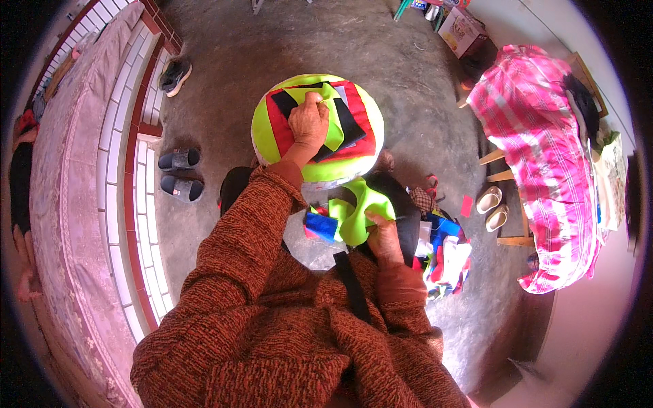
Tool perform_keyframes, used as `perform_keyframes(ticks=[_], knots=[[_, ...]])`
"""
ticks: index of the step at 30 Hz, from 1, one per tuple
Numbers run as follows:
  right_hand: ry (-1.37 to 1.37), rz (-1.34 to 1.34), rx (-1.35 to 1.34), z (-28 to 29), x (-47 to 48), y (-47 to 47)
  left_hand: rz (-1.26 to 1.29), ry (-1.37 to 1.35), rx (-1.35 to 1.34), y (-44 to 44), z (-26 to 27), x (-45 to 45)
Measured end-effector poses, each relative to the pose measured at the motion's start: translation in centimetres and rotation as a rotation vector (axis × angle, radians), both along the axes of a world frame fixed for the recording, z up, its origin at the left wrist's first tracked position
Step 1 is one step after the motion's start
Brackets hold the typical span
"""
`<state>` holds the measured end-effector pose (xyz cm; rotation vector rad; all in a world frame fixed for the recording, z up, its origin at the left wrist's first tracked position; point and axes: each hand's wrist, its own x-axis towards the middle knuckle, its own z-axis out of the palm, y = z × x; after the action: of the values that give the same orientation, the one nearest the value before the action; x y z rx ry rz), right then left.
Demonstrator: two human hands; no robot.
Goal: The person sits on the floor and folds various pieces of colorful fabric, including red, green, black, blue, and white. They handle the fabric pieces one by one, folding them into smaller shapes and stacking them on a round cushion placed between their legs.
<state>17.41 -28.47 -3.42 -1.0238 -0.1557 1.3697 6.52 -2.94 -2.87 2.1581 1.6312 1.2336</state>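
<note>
Before me stands a round stool or drum with a neon yellow-green top, bearing layered red, black and yellow-green fabric pieces. My left hand is over the stack, its fingers curled on a yellow-green fabric piece; the fingertips are partly hidden. Nearer my lap, my right hand pinches a loose, curling yellow-green cloth between thumb and fingers. Below that cloth lies a blue fabric scrap. A pile of white, blue and red scraps is on the floor to my right.
Grey slippers and a dark shoe lie left by a tiled bed platform. At right are pale clogs, a red scrap and wooden-legged furniture under a pink plaid cloth. A cardboard box stands beyond.
</note>
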Motion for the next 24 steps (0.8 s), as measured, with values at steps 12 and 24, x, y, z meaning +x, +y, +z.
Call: perform_keyframes(ticks=[12, 24], knots=[[-0.003, 0.011, 0.000, -0.2, 0.2, 0.0, -0.320, 0.125, 0.138, -0.7, 1.2, -0.2], [-0.076, 0.041, -0.034, -1.4, 0.5, -0.3, -0.257, 0.231, 0.158, -0.8, -0.5, -0.8]])
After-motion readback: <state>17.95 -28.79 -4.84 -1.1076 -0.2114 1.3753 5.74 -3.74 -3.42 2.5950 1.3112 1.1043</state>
